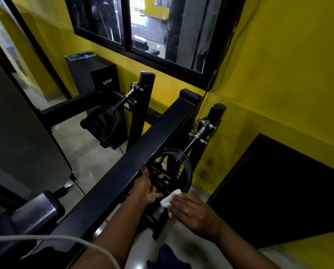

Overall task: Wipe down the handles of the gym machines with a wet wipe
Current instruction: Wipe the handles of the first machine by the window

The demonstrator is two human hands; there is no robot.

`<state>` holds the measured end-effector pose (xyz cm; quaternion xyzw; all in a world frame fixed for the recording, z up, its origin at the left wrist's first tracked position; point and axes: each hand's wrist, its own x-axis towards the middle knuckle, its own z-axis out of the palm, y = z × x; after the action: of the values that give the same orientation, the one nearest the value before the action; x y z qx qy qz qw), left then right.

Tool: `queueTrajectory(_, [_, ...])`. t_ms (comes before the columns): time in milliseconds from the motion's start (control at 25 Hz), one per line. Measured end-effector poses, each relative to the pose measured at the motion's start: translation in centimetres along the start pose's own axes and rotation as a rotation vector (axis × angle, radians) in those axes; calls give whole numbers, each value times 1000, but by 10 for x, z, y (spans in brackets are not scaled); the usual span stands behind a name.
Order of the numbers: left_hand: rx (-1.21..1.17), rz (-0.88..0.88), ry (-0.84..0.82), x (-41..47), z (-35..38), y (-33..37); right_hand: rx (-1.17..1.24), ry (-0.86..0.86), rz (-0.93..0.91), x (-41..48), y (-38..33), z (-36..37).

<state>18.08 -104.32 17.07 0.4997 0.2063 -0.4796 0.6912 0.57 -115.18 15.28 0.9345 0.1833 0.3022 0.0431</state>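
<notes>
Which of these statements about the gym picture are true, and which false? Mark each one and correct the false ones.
1. The left hand grips the near ring handle. True.
2. The right hand lies with flat fingers over the wipe. True.
3. The wipe is blue. False: it is white.
4. A hand holds the far ring handle. False: no hand touches it.
5. The wall is red. False: it is yellow.
</notes>
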Motion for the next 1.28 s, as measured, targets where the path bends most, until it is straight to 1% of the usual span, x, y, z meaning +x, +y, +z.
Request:
queueTrajectory(40, [41,-10,5,-3,1,-4,8,44,86,-3,0,-3])
queueTrajectory(80, [87,-29,-9,-8,5,-9,8,91,215,-7,1,-3])
queueTrajectory(120, [147,-48,-41,-14,8,-15,6,122,352,-10,2,-1])
queueTrajectory(160, [196,-64,-82,-18,12,-23,-9,127,448,-13,0,4])
queueTrajectory(200, [225,-68,-94,-21,14,-29,-30,108,480,-16,-4,11])
queueTrajectory(320, [242,-20,-54,-16,15,-36,-29,31,423,-22,-24,27])
queueTrajectory(400, [196,-10,-68,-17,13,-34,14,-31,395,-19,-27,19])
queueTrajectory(480, [185,-6,-85,-21,15,-36,-12,-87,421,-8,-23,13])
queueTrajectory(560, [221,19,-74,-22,16,-42,-75,-148,567,8,-20,15])
queueTrajectory(640, [246,53,-65,-23,15,-43,-44,-216,741,25,-25,18])
queueTrajectory(680, [249,63,-67,-24,14,-41,-28,-228,767,29,-28,18])
queueTrajectory(720, [247,66,-66,-26,14,-39,-26,-217,744,29,-30,15])
queueTrajectory(840, [255,62,-37,-31,15,-35,-46,-26,525,5,-35,11])
queueTrajectory(880, [277,72,-30,-30,15,-36,-35,8,502,-5,-35,11])
queueTrajectory(960, [321,100,-24,-28,13,-38,-18,40,540,-15,-28,13])
queueTrajectory(1080, [343,135,-27,-31,9,-39,57,137,709,-1,-35,13])
queueTrajectory(1120, [348,137,-28,-31,9,-37,79,156,704,4,-43,14])
queueTrajectory(1200, [375,120,-31,-34,10,-32,122,151,556,9,-58,11])
queueTrajectory(1280, [423,74,-65,-35,10,-26,118,114,381,12,-54,3])
